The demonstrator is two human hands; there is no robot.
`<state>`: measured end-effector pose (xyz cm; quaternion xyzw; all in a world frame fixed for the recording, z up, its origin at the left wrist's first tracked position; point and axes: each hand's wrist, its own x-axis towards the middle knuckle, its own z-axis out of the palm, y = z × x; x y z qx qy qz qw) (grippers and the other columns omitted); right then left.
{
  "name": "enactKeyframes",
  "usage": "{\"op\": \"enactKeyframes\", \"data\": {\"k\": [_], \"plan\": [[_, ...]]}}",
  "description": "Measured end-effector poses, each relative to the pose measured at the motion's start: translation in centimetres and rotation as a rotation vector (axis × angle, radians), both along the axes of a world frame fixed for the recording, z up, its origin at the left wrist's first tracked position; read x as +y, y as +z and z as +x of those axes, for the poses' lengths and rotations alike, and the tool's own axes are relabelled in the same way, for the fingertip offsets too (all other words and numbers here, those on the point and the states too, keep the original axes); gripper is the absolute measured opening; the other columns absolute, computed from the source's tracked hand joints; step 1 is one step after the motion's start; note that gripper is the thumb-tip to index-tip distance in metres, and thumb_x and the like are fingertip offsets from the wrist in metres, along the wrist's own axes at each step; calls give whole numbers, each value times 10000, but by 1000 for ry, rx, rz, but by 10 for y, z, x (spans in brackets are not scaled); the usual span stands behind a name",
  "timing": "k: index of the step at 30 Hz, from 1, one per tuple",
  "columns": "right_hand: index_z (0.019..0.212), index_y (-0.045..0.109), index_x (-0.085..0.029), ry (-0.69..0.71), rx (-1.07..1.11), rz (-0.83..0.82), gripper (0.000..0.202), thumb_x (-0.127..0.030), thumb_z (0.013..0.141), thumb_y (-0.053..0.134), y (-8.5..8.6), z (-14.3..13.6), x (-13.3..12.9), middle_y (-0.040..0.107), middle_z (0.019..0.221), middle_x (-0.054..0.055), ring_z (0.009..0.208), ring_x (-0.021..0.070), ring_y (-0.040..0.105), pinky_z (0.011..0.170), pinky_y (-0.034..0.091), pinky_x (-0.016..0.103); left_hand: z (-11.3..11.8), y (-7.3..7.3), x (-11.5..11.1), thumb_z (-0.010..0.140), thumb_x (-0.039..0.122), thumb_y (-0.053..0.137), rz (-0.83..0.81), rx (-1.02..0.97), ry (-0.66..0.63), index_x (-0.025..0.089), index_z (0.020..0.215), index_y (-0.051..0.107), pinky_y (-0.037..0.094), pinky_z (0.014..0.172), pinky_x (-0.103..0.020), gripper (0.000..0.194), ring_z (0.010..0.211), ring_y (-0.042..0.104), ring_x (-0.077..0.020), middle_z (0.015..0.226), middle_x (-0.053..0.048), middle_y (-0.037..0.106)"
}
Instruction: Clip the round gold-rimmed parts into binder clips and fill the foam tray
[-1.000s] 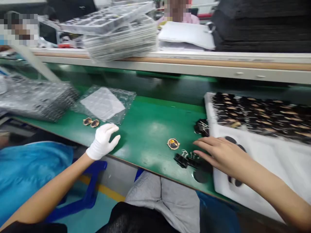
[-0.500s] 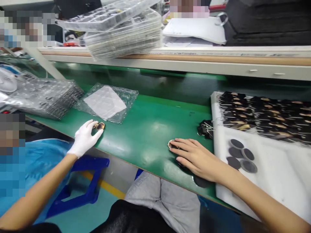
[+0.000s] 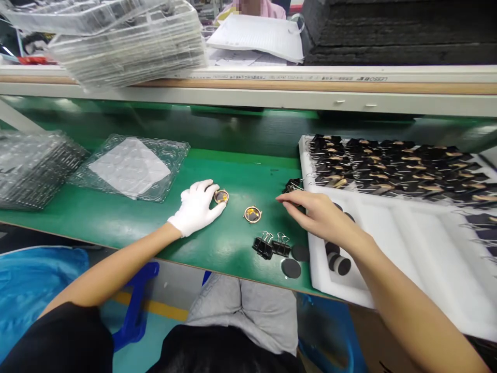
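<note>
1. Head view, gold-rimmed watch case (image 3: 221,196): likely light, stiff, slippery; face probably fragile; best taken by rim. At bench (image 3: 217,248), left hand's (image 3: 198,208) gloved fingers and thumb grasping its rim.
2. Second watch case (image 3: 252,214): between hands, untouched.
3. Right hand (image 3: 316,211): bare fingers parted, nothing visibly held, near far binder clips (image 3: 291,185).

One head-worn camera looks forward and down (the wearer's lap (image 3: 243,305) at bottom centre) onto the green table (image 3: 223,246) close below.
</note>
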<state>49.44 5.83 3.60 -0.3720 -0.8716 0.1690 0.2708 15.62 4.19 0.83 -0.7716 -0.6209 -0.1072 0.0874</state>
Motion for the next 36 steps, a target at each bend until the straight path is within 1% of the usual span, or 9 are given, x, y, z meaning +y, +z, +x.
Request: {"op": "enactKeyframes", "data": {"k": [4,9,14,17,21,25,28,32,36], "plan": [[1121,769,-216,-35,-46,-167,300,-361,995,539,21,34,0,805,1051,82,823,229,743,745,592,370,23,7,14,931,579,589,55,24,-41,160,1448,546,385,1114,-580,667,1507,351,-437,1599,-210,450],[1049,784,-253,96,-296,-459,231,-348,840,763,34,43,-18,791,1063,57,941,262,727,798,568,366,59,14,11,962,578,589,-192,129,-567,144,1518,472,449,1028,-481,715,1279,582,-348,1421,-181,616],[962,739,-194,-4,-663,-365,285,-184,715,881,16,6,-35,739,1015,94,1029,334,687,931,474,461,78,10,39,970,526,617,-275,120,-639,169,1327,634,499,904,-425,505,1099,663,-315,1228,-135,692],[839,684,-194,34,-662,-379,221,-164,726,872,9,4,-33,732,921,60,957,303,690,901,437,437,77,2,51,935,490,681,-236,-7,-640,140,1414,543,510,913,-418,608,1088,673,-304,1219,-135,706],[794,630,-227,-18,-478,-368,216,-171,785,839,12,22,-23,703,750,0,787,231,669,671,400,310,73,-6,49,915,438,713,-138,-62,-624,118,1500,409,525,872,-421,733,989,686,-294,1141,-137,715],[949,657,-245,-179,-56,-116,103,-256,919,755,11,16,-15,734,819,-12,699,169,672,629,453,286,70,-12,45,961,359,657,-114,-124,-697,121,1584,237,554,838,-398,789,960,721,-276,1135,-137,720],[1016,665,-224,-172,164,131,73,-211,956,705,-3,-8,-10,752,882,17,747,161,707,672,530,277,67,-18,45,972,356,652,-71,-222,-792,161,1637,88,582,833,-392,894,976,744,-268,1199,-143,719],[1071,673,-198,13,137,328,138,-118,999,587,-28,-33,-6,784,1056,88,913,193,757,784,616,320,67,-23,44,959,309,680,-30,-491,-871,231,1673,33,601,911,-379,967,1041,740,-228,1210,-104,724],[1115,698,-193,38,126,517,192,-90,985,599,-39,-35,-3,792,1138,126,933,217,777,765,651,359,68,-22,42,911,279,741,-100,-817,-828,275,1670,207,591,997,-394,928,1081,727,-210,1277,-108,701]]}}
